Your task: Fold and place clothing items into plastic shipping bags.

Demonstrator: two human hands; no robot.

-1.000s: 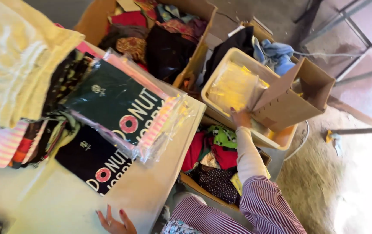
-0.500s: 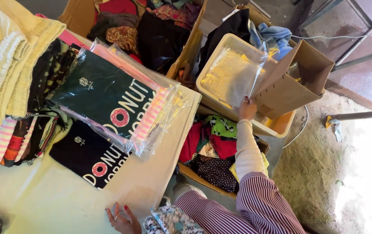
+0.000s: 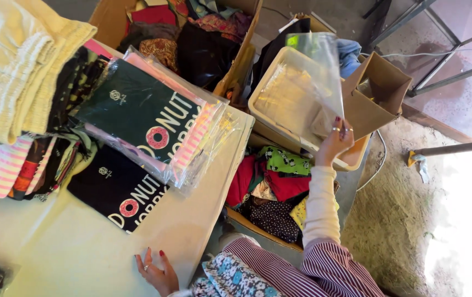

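Observation:
My right hand (image 3: 335, 142) is raised over the white plastic bin (image 3: 263, 118) and pinches a clear plastic bag (image 3: 317, 69) that hangs up out of it. More clear bags lie in the bin. My left hand (image 3: 156, 272) rests flat, fingers spread, on the white table (image 3: 71, 258) near its front edge. Just beyond it lies a black folded shirt (image 3: 116, 190) with pink ring print. A dark green shirt in a clear bag (image 3: 142, 118) lies on a stack of bagged shirts.
Folded cream and striped clothes (image 3: 16, 82) pile up at the left. Cardboard boxes of mixed clothing stand behind the table (image 3: 192, 38) and below the bin (image 3: 274, 192). A small open cardboard box (image 3: 379, 93) sits at the bin's right. Dirt floor lies to the right.
My right hand has gone from reaching into the bin to lifting a clear plastic bag up out of it. My left hand has stayed on the table edge.

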